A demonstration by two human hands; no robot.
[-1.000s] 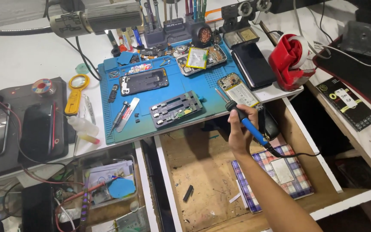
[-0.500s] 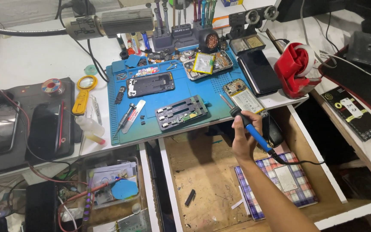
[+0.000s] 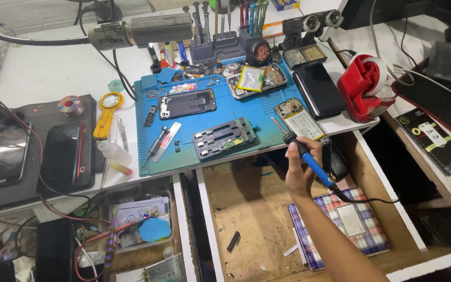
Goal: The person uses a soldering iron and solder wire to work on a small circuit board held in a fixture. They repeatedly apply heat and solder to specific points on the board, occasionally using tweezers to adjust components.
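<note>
Holding a soldering iron [image 3: 309, 156] in our right hand [image 3: 301, 169] at the front edge of the blue work mat [image 3: 267, 112].

Our fingers are closed around the iron's blue handle, its metal tip slanting up and left over the mat's front right corner, just beside an opened phone with a pale battery [image 3: 301, 119]. The cord trails right over the open wooden drawer [image 3: 246, 209], above a checked cloth [image 3: 340, 230]. Near the middle of the mat's front edge sits a dark circuit board holder [image 3: 224, 138], and farther back a phone frame [image 3: 187, 103]. A black phone [image 3: 319, 90] lies off the mat's right edge. Our left hand is out of sight.
</note>
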